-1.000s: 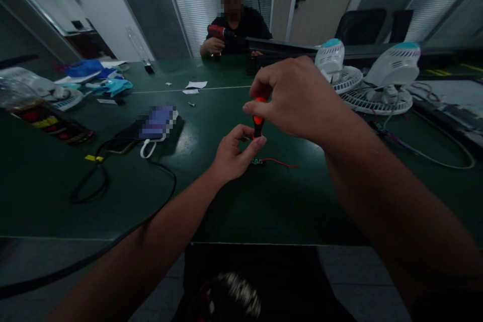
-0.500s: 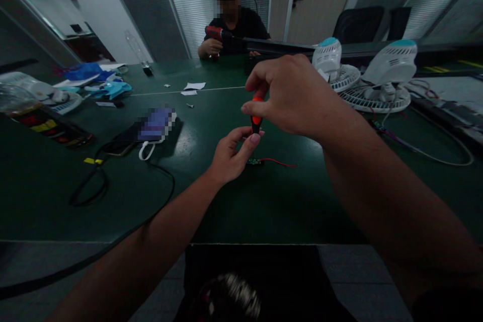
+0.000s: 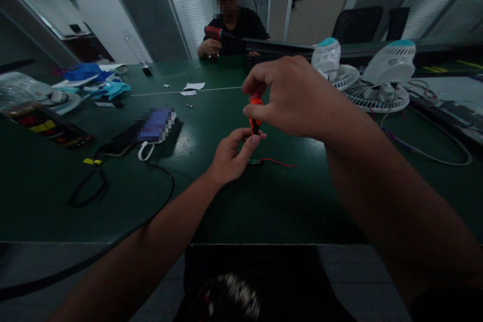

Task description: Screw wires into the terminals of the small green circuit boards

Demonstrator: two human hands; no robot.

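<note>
Your right hand grasps the upper end of an orange-and-black screwdriver between thumb and fingers. The tool stands nearly upright over the green table, in front of you. Your left hand has its thumb and fingers drawn together at the handle's lower end; whether they grip the tool or a part beneath it cannot be told, and the tip is hidden. Just below your left fingers lies a small circuit board, a red wire trailing rightward. Across the table, a co-worker holds a red power drill.
</note>
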